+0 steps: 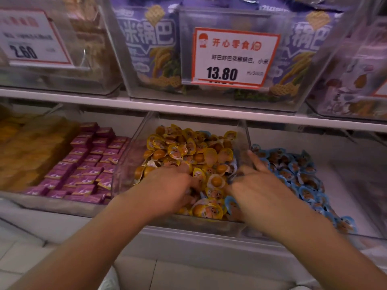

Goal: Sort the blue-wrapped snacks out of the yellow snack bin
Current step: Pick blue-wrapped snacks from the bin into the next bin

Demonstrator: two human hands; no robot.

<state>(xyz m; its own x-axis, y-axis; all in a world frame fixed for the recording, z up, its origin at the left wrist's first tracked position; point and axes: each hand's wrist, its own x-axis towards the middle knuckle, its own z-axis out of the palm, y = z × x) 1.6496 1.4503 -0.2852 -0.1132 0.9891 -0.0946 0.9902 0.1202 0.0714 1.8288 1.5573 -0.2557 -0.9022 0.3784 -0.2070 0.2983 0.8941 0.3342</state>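
Below, on the lower shelf, four clear bins are seen side by side. The yellow snack bin (pixel 134 155), third from the left, is heaped with yellow-wrapped snacks (pixel 188 147), too many and too overlapped to be counted. Both hands are pressed into its front part. The left hand (pixel 167 185) lies palm down on the heap with its fingers curled down among the packets; whether anything is gripped cannot be told. The right hand (pixel 259 185) is placed at the bin's right front corner, one finger stretched out towards the back wall, the others blurred and bent downward; its hold cannot be told either. At least two blue-wrapped snacks (pixel 230 203) are seen inside the yellow bin, near the front, just beside the right hand and touching the yellow ones.

To the right, the neighbouring bin is filled with blue packets (pixel 293 170), again beyond counting. To the left, purple boxes (pixel 88 164) are stacked in rows, and further left an orange heap (pixel 27 147) is seen. Above, three price cards are partly visible; one price card (pixel 232 57) reads 13.80.
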